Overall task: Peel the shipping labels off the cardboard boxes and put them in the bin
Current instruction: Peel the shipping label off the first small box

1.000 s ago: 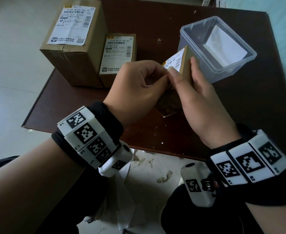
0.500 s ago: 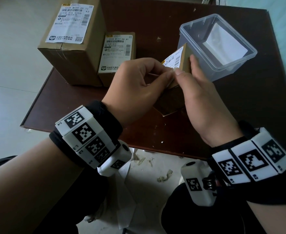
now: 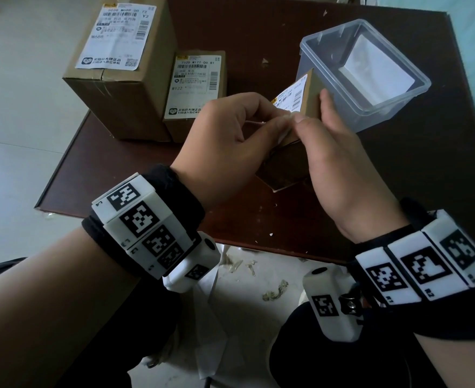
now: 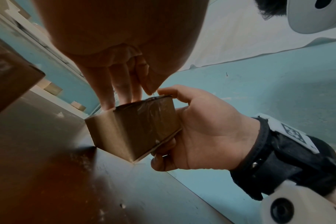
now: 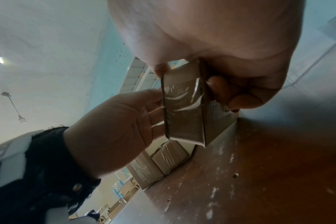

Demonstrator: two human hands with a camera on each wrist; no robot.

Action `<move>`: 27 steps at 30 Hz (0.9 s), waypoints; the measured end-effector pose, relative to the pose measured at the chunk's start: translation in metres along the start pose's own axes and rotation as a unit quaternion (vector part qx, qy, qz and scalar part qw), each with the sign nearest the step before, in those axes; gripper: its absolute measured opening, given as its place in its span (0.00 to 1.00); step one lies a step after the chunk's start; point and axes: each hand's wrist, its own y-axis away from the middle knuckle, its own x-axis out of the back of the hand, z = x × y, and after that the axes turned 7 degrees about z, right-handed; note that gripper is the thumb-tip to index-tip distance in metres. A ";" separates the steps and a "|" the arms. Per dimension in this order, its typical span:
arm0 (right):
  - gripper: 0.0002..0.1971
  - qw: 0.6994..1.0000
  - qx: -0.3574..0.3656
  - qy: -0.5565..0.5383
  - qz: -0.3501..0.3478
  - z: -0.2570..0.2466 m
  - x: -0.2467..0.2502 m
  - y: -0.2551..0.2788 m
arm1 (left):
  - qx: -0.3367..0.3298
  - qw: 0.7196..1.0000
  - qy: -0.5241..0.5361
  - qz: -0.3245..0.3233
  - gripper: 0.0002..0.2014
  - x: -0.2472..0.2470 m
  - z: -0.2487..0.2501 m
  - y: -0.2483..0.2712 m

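Note:
A small cardboard box [image 3: 313, 92] is held tilted above the brown table [image 3: 258, 217], one corner close to the tabletop. My right hand [image 3: 314, 113] grips it, thumb on the near top edge and fingers behind. My left hand [image 3: 281, 120] pinches the near corner of its white shipping label [image 3: 293, 96] between thumb and forefinger. In the left wrist view, the left fingers [image 4: 123, 91] lie along the labelled face of the box [image 4: 140, 125]. The right wrist view shows the box's taped end [image 5: 182, 109]. The clear plastic bin [image 3: 379, 113] stands just behind, with a white label [image 3: 370, 68] inside.
Two more boxes stand at the table's back left: a large one [image 3: 113, 107] with its label [image 3: 116, 37] on top, and a smaller one [image 3: 219, 65] with its label [image 3: 194, 85]. Paper scraps [image 3: 275, 289] litter the floor by the table's near edge.
Both thumbs have closed in on the label's near corner, where a bit of white edge now shows lifted. The box has barely shifted between the hands.

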 end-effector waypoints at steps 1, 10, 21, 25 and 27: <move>0.37 1.000 -0.001 -0.001 -0.002 0.000 0.000 0.000 | 0.001 1.000 -0.001 -0.001 0.08 0.000 0.000 0.000; 0.38 1.000 0.004 -0.010 0.003 0.001 -0.001 0.001 | -0.002 1.000 -0.006 -0.005 0.07 0.000 -0.001 0.001; 0.39 1.000 0.009 -0.017 -0.001 0.002 0.000 0.000 | -0.012 1.000 -0.019 -0.004 0.05 -0.001 -0.001 0.001; 0.38 1.000 0.009 -0.012 0.004 0.002 0.000 0.000 | -0.022 0.999 -0.035 -0.003 0.05 -0.001 -0.001 0.001; 0.38 1.000 0.009 -0.009 0.004 0.002 0.000 0.000 | -0.022 0.999 -0.040 -0.002 0.05 -0.001 -0.001 0.001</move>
